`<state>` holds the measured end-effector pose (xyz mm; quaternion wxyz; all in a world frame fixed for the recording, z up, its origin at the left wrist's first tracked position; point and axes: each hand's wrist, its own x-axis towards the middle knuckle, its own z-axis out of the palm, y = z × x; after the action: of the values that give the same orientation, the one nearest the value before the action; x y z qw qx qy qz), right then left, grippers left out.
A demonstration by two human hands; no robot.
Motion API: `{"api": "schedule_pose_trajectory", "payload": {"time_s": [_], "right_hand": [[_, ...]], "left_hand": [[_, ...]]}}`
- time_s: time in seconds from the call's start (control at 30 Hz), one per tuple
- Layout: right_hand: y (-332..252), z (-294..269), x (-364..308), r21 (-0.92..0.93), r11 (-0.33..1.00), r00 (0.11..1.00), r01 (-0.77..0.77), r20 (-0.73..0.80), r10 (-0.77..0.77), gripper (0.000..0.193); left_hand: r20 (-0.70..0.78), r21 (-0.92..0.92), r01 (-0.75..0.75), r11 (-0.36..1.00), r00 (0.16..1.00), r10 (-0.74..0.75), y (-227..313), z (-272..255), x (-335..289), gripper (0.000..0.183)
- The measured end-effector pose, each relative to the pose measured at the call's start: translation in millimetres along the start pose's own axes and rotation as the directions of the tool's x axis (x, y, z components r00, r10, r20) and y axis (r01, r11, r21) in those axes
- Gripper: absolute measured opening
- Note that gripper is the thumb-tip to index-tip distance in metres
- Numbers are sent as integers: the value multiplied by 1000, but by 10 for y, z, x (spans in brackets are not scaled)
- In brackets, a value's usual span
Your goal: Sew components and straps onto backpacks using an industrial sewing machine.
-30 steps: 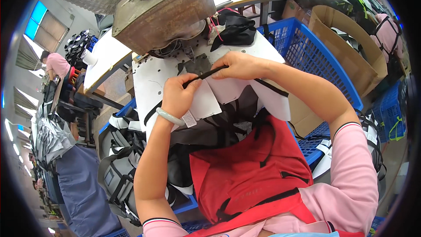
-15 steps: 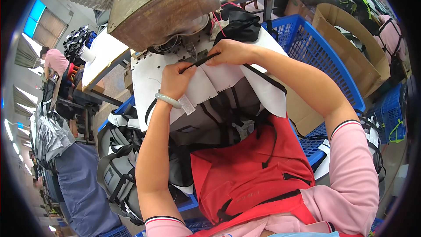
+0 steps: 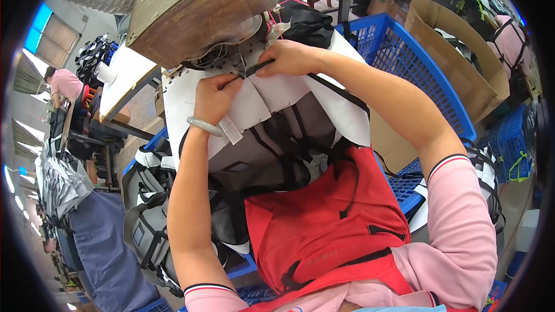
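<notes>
The person's left hand (image 3: 211,98) and right hand (image 3: 293,58) each pinch the black edging (image 3: 254,70) of a grey and white cloth piece (image 3: 315,118), near the rusty machine (image 3: 202,17); the piece lies over the white counter (image 3: 175,92) and droops toward the red apron (image 3: 324,219); a blue basket (image 3: 430,78) stands to the right.

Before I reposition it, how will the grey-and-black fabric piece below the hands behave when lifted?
The grey-and-black fabric piece will probably sag, since it droops toward the red apron. Its white panels seem somewhat stiffer, lying fairly flat with straight edges. Its black edging likely bends easily, curving beyond the right hand.
</notes>
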<state>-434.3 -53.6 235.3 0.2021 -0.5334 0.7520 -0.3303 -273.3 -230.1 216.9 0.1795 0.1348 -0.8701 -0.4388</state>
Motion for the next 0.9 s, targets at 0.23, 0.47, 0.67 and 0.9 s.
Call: {"api": "schedule_pose_trajectory", "payload": {"time_s": [0.23,0.47,0.67,0.9], "right_hand": [[-97,-513,-586,-75,993,990,-93,-114,84,39],[-650,-5,-1553,-25,989,869,145,481,-115,23],[-850,610,-1881,86,993,988,78,127,-88,24],[-475,137,-2978,522,843,930,129,-360,81,19]], "left_hand": [[-92,27,169,985,982,-166,-54,-525,-357,25],[241,41,-70,997,969,58,877,-20,-1125,24],[247,-2,-368,930,901,357,1674,81,-1137,24],[-58,-486,-127,865,992,113,1067,-946,-1222,32]]}}
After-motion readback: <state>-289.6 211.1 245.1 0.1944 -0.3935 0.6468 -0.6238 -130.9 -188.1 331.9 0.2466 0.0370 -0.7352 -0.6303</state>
